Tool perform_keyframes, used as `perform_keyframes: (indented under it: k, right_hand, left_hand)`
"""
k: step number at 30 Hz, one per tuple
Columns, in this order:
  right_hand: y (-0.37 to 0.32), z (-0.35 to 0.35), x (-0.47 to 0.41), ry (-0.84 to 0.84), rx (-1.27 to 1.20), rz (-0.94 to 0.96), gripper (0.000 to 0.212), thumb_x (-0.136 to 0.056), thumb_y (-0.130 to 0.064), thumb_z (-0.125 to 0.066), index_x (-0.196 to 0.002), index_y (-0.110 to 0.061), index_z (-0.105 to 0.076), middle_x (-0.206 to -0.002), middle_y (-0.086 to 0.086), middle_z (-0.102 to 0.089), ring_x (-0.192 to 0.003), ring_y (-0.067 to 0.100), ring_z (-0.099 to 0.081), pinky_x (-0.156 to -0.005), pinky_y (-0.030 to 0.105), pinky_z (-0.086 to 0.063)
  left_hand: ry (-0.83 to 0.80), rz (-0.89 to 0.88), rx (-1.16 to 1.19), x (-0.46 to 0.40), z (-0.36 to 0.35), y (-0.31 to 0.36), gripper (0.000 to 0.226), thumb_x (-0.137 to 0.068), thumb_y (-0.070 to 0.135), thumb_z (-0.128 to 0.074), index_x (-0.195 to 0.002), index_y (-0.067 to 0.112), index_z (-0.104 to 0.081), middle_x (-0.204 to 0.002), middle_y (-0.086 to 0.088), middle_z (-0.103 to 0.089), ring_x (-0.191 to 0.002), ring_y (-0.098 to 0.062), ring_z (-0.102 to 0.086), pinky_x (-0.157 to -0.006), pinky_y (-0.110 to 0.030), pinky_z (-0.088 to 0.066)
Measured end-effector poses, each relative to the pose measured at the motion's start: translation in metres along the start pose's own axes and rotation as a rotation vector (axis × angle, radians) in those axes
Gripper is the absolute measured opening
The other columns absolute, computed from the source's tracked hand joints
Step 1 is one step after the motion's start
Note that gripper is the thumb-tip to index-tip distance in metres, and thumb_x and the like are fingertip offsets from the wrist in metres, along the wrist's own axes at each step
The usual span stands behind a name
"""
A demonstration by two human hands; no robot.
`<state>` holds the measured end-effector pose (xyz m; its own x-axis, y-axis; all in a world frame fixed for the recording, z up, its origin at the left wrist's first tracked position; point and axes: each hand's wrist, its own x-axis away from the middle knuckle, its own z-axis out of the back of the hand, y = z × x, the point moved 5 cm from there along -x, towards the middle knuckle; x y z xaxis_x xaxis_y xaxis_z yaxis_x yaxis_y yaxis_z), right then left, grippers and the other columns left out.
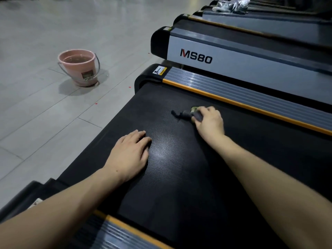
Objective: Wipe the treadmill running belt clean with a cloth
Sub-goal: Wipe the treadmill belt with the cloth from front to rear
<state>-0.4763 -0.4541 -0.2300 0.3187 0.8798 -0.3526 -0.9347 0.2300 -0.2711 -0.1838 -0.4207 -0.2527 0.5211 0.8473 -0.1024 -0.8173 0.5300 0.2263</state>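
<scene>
Head view: the neighbouring grey-panelled treadmill (233, 56) at 1 o'clock carries the lettering "MS80" on its side, the first stroke of the M in red. A yellow-and-white warning sticker (159, 70) sits on the rear corner cap of the near treadmill; its print is too small to read. The pink plastic bucket with a metal bail handle (79, 68) at 10 o'clock bears a small label, also illegible, and holds murky water.

The black textured running belt (170, 168) fills the centre of the frame, its dimpled surface catching a patch of light just beside the left hand. A dark grey crumpled cloth (185, 114) lies on the belt at 1 o'clock, near the orange-edged grey ribbed side rail (251, 97). A small greenish patch shows at the cloth's far edge; what it is cannot be told.

The right hand (209, 121) grips one end of the cloth, fingers curled over it, while the free end trails toward 9 o'clock. The left hand (130, 155) rests flat on the belt — fingers extended and close together, holding nothing.

The floor (45, 114) is pale grey tile with thin joints. More treadmills stand in a row toward 1 o'clock; a crumpled clear plastic wrap (231, 4) lies on one of the far ones.
</scene>
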Motion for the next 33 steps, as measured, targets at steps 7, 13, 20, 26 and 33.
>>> perform_keyframes:
  k: [7,13,20,26,33]
  right_hand:
    - [-0.047,0.024,0.123,-0.117,-0.201,0.396,0.031,-0.083,-0.043,-0.071,-0.109,-0.028,-0.064,-0.102,-0.004,-0.055,-0.090,0.019,-0.052,-0.082,0.033,-0.049]
    - [-0.027,-0.002,0.014,-0.038,-0.045,0.045,0.036,-0.085,-0.045,-0.068,-0.115,-0.025,-0.064,-0.111,0.008,-0.057,-0.104,0.035,-0.053,-0.090,0.043,-0.049]
    - [-0.094,0.007,0.127,-0.076,-0.233,0.296,0.030,-0.083,-0.045,-0.067,-0.109,-0.030,-0.064,-0.098,-0.003,-0.054,-0.089,0.022,-0.051,-0.080,0.034,-0.047]
    - [-0.074,-0.014,0.039,0.001,-0.090,0.285,0.036,-0.084,-0.049,-0.065,-0.113,-0.029,-0.063,-0.105,0.003,-0.057,-0.095,0.030,-0.052,-0.086,0.041,-0.049]
    - [-0.098,-0.015,0.056,-0.022,-0.120,0.115,0.032,-0.087,-0.045,-0.064,-0.114,-0.028,-0.062,-0.104,0.003,-0.053,-0.101,0.028,-0.050,-0.086,0.038,-0.047]
  left_hand:
    - [-0.022,-0.020,-0.038,0.020,0.008,-0.017,0.062,-0.096,0.048,-0.015,-0.139,0.028,-0.055,-0.152,0.003,-0.048,-0.148,-0.020,-0.035,-0.119,-0.039,-0.029]
    - [-0.032,-0.013,-0.019,0.026,0.004,-0.016,0.066,-0.094,0.050,-0.011,-0.144,0.028,-0.050,-0.158,0.001,-0.041,-0.151,-0.021,-0.028,-0.123,-0.042,-0.025]
    - [-0.013,0.039,-0.021,0.019,0.014,-0.039,0.063,-0.095,0.051,-0.012,-0.138,0.029,-0.052,-0.152,0.001,-0.046,-0.148,-0.021,-0.034,-0.117,-0.040,-0.032]
    - [-0.030,0.091,-0.003,0.025,0.015,-0.052,0.046,-0.102,0.044,-0.027,-0.140,0.028,-0.050,-0.155,0.000,-0.042,-0.150,-0.021,-0.029,-0.120,-0.041,-0.028]
    - [-0.033,0.117,-0.018,0.021,0.016,-0.073,0.044,-0.103,0.042,-0.031,-0.142,0.029,-0.046,-0.160,0.000,-0.035,-0.152,-0.022,-0.024,-0.118,-0.041,-0.025]
